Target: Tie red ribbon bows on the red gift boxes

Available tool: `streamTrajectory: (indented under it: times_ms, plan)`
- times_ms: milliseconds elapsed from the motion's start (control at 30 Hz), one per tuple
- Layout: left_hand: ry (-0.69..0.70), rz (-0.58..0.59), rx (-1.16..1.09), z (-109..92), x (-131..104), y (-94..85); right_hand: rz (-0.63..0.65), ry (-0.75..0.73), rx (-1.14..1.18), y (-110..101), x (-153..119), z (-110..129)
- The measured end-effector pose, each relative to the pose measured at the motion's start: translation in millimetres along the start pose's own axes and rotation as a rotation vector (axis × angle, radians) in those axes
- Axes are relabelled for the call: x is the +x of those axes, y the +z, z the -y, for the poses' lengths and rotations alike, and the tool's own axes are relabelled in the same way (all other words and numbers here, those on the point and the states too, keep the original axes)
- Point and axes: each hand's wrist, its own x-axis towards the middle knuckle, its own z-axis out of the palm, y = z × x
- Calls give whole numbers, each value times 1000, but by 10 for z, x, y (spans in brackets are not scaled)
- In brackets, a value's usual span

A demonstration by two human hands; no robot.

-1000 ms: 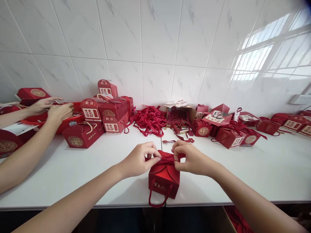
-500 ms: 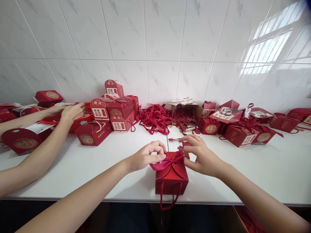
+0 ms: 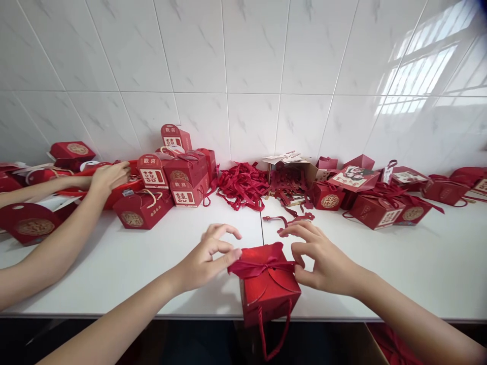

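A red gift box point(image 3: 271, 294) with a twisted cord handle hanging from its near side is at the table's front edge, slightly tilted. Across its top lies a crimson ribbon point(image 3: 254, 268), knotted in the middle. My left hand point(image 3: 213, 256) pinches the ribbon's left end between thumb and index finger. On the other side, my right hand point(image 3: 315, 258) pinches the right end close to the box's corner, its index finger stretched forward. Just beyond the box lie dark red cut-out tags point(image 3: 291, 220) with straps.
Behind are a heap of red ribbons point(image 3: 243, 185), an open carton point(image 3: 310, 175) of tags and stacked red boxes point(image 3: 188, 175). More boxes point(image 3: 376, 210) stand at right. Another person's hands point(image 3: 110, 177) are over a red basin at left.
Both ribbon ends are drawn outward and toward me, with my hands farther apart. The box has shifted nearer and tilted. The other person's hands have moved slightly.
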Motion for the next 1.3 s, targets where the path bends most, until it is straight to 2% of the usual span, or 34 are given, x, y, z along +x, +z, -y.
streamTrajectory:
  times_ms: [133,233,333,467,533,633,700,767,833,867,900,967,1033,1100,1133,1233,1300]
  plan:
    - [6,-140,290,85,-79,23,10,-34,102,-5,-31,47]
    - [14,-220,317,130,-143,77,12,-32,169,-14,-41,45]
    - [-60,-237,106,142,-181,156,9,23,328,-6,-48,18]
    - [-234,-278,-386,102,-151,288,51,66,669,110,-27,86]
    - [-305,-324,-527,91,-107,342,110,53,650,186,-21,172]
    - [-371,-451,-587,158,-49,358,149,46,520,213,-120,213]
    - [-417,-481,-564,282,-47,321,147,87,426,136,-302,73]
    - [-497,-412,-463,467,-78,275,128,201,305,1,-544,-222]
    - [-586,-304,-250,685,-113,256,50,383,161,-153,-767,-596]
    - [-613,-262,-98,791,-117,265,-50,461,45,-218,-846,-772]
    - [-615,-224,69,887,-104,286,-207,543,-124,-264,-891,-916]
    - [-570,-180,344,1031,-14,353,-475,619,-412,-272,-873,-1073]
    - [-501,-161,463,1107,164,430,-605,555,-534,-144,-719,-1043]
    - [-440,-153,472,1143,404,496,-579,415,-455,103,-471,-887]
    - [-409,-149,478,1159,535,519,-512,360,-369,256,-330,-790]
    - [-361,-165,489,1234,902,555,-340,288,98,736,118,-554]
    - [-379,-200,488,1307,1081,560,-283,365,600,1008,429,-497]
